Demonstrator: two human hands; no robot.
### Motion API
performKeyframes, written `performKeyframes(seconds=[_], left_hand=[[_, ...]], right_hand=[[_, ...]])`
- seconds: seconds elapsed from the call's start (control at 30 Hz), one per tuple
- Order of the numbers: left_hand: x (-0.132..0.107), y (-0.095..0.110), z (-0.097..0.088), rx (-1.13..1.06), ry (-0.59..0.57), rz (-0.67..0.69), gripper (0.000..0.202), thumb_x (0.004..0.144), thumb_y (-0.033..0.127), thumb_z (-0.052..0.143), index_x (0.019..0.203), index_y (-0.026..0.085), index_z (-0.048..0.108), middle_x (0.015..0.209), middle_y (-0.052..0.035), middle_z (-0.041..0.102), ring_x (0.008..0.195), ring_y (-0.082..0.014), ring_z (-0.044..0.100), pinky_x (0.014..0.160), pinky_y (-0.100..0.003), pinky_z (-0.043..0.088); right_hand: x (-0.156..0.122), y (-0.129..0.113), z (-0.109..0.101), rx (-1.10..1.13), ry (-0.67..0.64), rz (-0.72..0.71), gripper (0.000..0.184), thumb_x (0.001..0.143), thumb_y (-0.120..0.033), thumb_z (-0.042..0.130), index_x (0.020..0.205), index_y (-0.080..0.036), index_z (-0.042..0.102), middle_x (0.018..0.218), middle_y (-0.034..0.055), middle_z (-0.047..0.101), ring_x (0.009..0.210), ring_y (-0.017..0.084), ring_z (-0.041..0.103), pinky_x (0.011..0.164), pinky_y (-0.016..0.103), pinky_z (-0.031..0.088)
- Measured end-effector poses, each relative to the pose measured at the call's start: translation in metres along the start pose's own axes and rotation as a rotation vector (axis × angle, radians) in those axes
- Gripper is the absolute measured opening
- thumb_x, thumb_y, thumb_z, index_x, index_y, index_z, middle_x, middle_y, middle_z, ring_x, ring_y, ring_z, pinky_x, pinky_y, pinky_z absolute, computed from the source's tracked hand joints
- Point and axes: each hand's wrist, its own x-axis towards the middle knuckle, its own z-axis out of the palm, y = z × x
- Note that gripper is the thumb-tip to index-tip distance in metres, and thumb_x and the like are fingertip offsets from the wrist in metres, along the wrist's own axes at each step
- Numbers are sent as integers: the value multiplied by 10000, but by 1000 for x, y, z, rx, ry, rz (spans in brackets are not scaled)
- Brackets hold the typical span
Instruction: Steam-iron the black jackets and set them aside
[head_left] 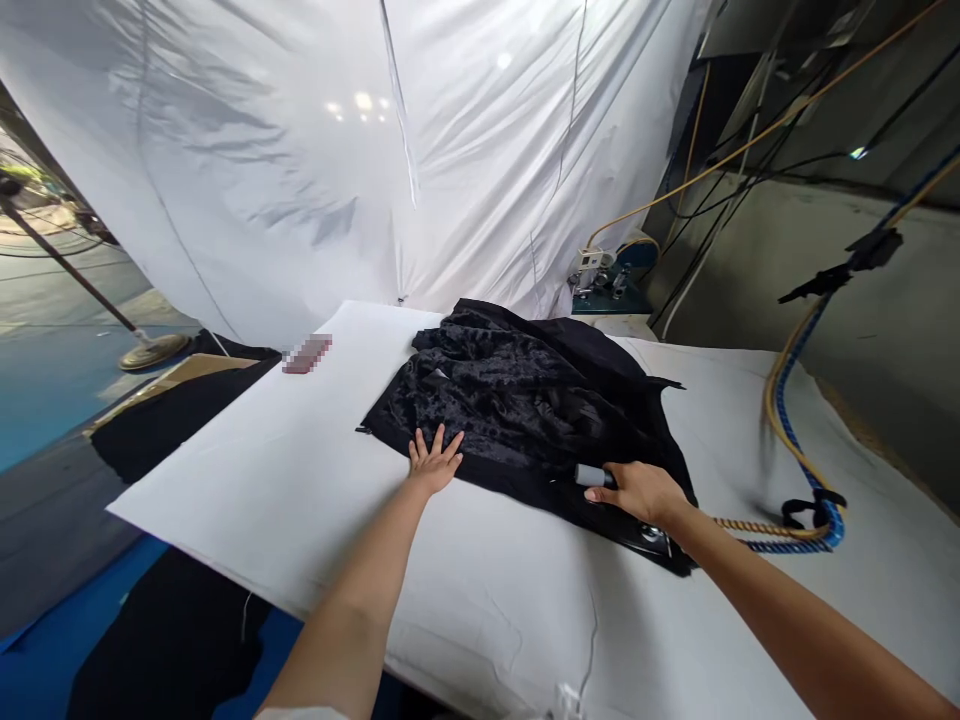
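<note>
A black garment (517, 400) with a mottled sheen lies spread and rumpled on the white-covered table (300, 470). My left hand (435, 462) rests flat on its near edge, fingers spread. In my right hand (636, 493) is the grey and black handle of a steam iron (594, 476), its fingers wrapped round it. The iron stands over the garment's near right part, and my hand and the dark cloth hide most of its body. A blue cord (795, 546) and a yellow hose run to it from the right.
A white sheet (480, 160) hangs behind the table. On the table's far left lies a blurred reddish item (307, 354). The cord and hose hang in a loop at the right, held by a black clip (840, 265). Dark cloth (172, 410) lies beyond the left edge.
</note>
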Motion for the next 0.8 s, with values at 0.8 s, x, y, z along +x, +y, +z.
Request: performKeyframes(seconds=[0.8], left_hand=[[38, -140, -51, -322, 418, -73, 452, 793, 220, 504, 1233, 318, 470, 1331, -78, 394, 1220, -266, 334, 979, -453, 288]], right_hand=[[68, -172, -11, -47, 10, -42, 643, 697, -746, 321, 887, -203, 608, 798, 102, 650, 777, 271, 605, 608, 309, 375]])
